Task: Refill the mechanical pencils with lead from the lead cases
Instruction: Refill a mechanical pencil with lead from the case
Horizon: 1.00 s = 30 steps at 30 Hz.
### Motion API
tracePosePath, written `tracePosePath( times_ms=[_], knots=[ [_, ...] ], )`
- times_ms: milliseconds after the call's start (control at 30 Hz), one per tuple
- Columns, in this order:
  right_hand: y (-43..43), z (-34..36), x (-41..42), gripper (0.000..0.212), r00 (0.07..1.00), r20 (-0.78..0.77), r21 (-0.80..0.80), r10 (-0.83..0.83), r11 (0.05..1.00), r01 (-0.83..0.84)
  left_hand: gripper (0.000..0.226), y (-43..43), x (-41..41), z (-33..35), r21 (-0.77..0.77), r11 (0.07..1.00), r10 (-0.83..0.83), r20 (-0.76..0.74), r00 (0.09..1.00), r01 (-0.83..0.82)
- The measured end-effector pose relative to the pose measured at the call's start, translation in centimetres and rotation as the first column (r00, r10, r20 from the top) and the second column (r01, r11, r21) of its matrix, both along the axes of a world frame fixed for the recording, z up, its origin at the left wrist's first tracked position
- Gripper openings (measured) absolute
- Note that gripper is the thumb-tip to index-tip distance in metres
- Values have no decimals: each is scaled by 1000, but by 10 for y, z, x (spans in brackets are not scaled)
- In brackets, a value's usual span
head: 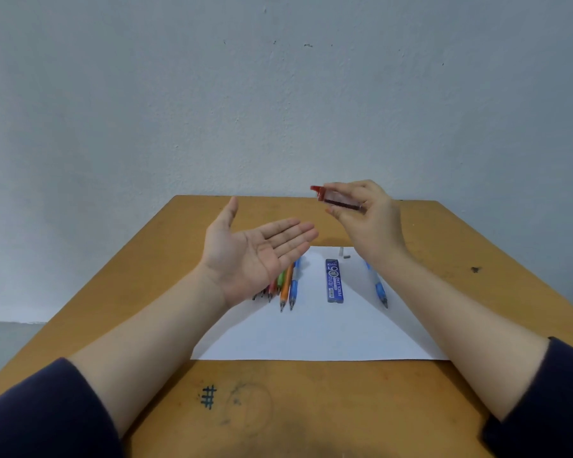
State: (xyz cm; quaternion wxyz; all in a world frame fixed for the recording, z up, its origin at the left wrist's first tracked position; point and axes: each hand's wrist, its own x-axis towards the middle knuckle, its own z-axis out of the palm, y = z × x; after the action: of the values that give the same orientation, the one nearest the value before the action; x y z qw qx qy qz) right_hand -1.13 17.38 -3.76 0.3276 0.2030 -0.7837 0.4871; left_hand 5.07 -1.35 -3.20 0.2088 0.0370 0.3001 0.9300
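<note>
My right hand (368,219) holds a red lead case (336,198) up in the air, its red cap end pointing left. Just below and left of the case, my left hand (255,252) is held flat, palm up, with nothing visible in it. Several mechanical pencils (286,285) lie side by side on a white sheet of paper (311,335), partly hidden under my left hand. A blue lead case (334,280) lies on the paper to their right. One blue mechanical pencil (379,289) lies apart beside my right forearm. Two small grey pieces (343,253) sit near the paper's far edge.
The paper lies on a brown wooden table (311,408) with pen marks near the front edge. A grey wall (278,94) stands right behind the table's far edge. The table's left and right edges run close to my forearms.
</note>
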Motion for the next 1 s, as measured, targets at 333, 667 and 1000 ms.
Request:
tracePosePath(
  times_ms=[333, 667, 1000],
  knots=[
    [8, 1, -5, 60, 964, -263, 316, 25, 947, 62, 96, -1, -1, -2, 90, 996, -9, 2, 1000, 9],
    [9, 5, -3, 60, 927, -367, 357, 79, 932, 62, 95, 1, -1, -2, 39, 999, 12, -7, 1000, -12],
    [12, 5, -8, 47, 880, -460, 417, 116, 904, 99, 97, 1, -1, -4, -1, 1000, 1, -10, 1000, -1]
  ],
)
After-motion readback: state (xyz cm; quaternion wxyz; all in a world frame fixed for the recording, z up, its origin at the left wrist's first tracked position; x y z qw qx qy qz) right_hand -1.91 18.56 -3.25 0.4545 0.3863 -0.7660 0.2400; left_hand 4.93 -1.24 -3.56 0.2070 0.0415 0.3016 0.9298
